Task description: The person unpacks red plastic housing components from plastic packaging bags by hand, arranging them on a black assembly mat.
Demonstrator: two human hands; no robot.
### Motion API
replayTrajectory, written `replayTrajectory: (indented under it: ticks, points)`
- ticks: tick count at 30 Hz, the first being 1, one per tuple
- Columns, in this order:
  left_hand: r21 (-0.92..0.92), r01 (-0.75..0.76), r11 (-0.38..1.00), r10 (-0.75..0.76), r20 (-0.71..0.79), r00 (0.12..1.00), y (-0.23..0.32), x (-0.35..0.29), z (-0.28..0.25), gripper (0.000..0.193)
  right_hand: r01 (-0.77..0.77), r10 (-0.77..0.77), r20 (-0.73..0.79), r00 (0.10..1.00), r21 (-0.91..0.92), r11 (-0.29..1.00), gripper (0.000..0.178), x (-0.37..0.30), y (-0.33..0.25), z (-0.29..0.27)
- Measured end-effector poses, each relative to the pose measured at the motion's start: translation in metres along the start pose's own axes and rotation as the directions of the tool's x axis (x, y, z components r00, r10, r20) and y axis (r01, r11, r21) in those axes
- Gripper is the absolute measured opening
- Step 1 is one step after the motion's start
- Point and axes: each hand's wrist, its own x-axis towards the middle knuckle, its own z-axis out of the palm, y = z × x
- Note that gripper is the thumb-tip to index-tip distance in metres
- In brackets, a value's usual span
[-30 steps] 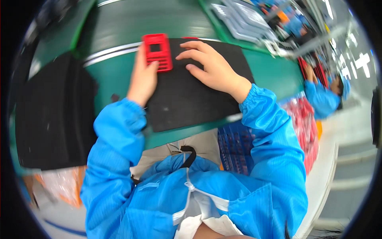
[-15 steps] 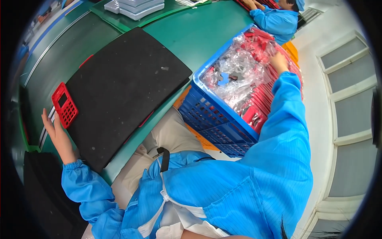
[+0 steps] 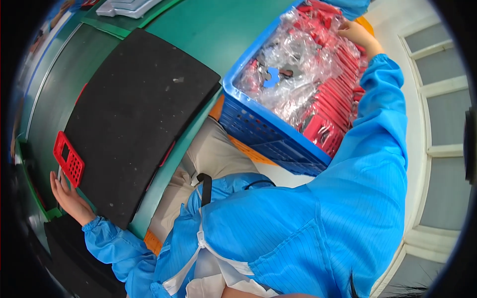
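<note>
My left hand [image 3: 72, 199] is open, its fingers stretched out beside the lower end of a red plastic casing [image 3: 69, 159]. That casing has a rectangular window and rows of small key holes, and it lies on the left edge of a black mat [image 3: 144, 104]. On the right, my right hand [image 3: 360, 37] reaches to the far right part of a blue crate [image 3: 268, 126]. Its fingers are bent together at a bagged red casing [image 3: 343, 54] in a tight row; the fingertips are partly hidden. Crumpled clear plastic bags [image 3: 293, 54] fill the crate's left half.
A green table [image 3: 213, 32] lies under the mat. Pale trays [image 3: 126, 7] are stacked at the far left. A co-worker's blue sleeve [image 3: 350, 7] shows beyond the crate. A small blue piece [image 3: 272, 77] rests among the bags. Windows [image 3: 444, 119] line the right wall.
The whole view has shifted, and the co-worker is mostly out of it. My right hand has moved outward, toward the crate's right side. My left hand stays by the red casing.
</note>
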Motion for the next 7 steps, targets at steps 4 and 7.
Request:
replayTrajectory:
  ticks: [4, 7]
  points:
    - [0.031, -0.081, 0.996, 0.083, -0.083, 0.993, 0.013, -0.005, 0.012, 0.041, -0.003, -0.003, 0.227, 0.974, 0.024, 1.0, 0.033, -0.099, -0.065, -0.044]
    - [-0.029, -0.127, 0.991, 0.125, -0.051, 0.991, 0.011, 0.002, 0.003, 0.044, 0.06, -0.15, 0.404, 0.902, 0.227, 0.972, 0.031, -0.159, -0.078, -0.035]
